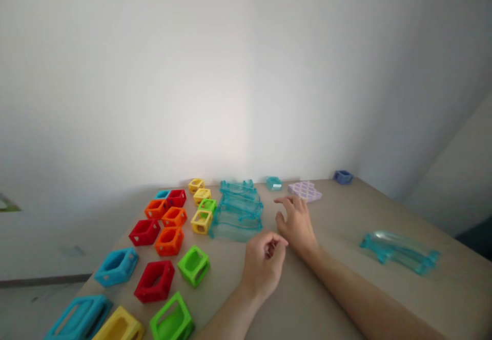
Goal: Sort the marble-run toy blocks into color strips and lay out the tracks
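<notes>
Translucent teal pieces (239,207) (curved edges)

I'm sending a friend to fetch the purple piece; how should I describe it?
Start at the wall behind the table. Along its far edge, just beyond the right hand, the purple piece lies between the small teal piece and the dark blue block. Only it carries a pale crisscross pattern.

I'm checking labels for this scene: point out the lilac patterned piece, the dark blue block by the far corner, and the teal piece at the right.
Lilac patterned piece (305,191): head view, middle of its top.
Dark blue block (344,179): head view, its near side.
Teal piece (400,251): head view, middle of its body.
</notes>
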Action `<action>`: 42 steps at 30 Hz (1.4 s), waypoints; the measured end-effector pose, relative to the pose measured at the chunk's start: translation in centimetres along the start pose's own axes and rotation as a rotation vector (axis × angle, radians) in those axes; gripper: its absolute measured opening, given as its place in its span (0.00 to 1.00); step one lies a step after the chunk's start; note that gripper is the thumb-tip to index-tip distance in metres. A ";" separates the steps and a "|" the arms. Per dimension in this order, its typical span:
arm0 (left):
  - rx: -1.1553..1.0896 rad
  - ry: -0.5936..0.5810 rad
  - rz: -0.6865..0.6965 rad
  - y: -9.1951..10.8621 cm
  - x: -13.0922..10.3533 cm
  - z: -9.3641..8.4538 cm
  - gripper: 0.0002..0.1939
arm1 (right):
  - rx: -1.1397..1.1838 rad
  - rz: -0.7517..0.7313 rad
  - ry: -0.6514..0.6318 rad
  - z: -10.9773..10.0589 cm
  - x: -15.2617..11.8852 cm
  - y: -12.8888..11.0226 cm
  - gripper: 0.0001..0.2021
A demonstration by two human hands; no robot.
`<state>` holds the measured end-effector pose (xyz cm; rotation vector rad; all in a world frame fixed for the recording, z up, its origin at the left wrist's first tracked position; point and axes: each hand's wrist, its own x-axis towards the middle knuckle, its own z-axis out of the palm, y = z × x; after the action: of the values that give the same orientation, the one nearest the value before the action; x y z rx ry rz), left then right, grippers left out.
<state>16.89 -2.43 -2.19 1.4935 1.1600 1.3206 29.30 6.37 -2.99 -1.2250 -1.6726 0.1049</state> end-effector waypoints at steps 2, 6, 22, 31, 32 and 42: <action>0.016 -0.020 0.021 0.1 -0.1 0.0 0.11 | -0.321 -0.088 -0.039 -2.3 -1.2 -0.5 0.20; 0.036 -0.068 0.025 0.2 -0.4 0.0 0.11 | -0.794 0.018 0.038 -7.1 -1.7 1.0 0.24; 0.163 -0.223 0.045 0.8 -0.4 0.3 0.13 | -0.590 0.016 -0.405 -6.2 -1.2 1.2 0.27; 0.208 -0.202 0.095 0.5 -0.6 0.5 0.14 | -0.755 -0.045 -0.172 -6.0 -1.6 -0.1 0.24; 0.209 -0.201 0.095 0.5 -0.6 0.5 0.14 | -0.822 0.002 -0.136 -6.1 -1.7 -0.1 0.25; 0.142 -0.205 0.076 0.2 -0.5 0.4 0.17 | -0.561 0.173 -0.214 -7.4 -0.2 2.6 0.16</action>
<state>17.33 -2.95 -2.17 1.7470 1.0919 1.1231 36.54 4.09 -1.07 -1.8320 -1.8430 -0.1445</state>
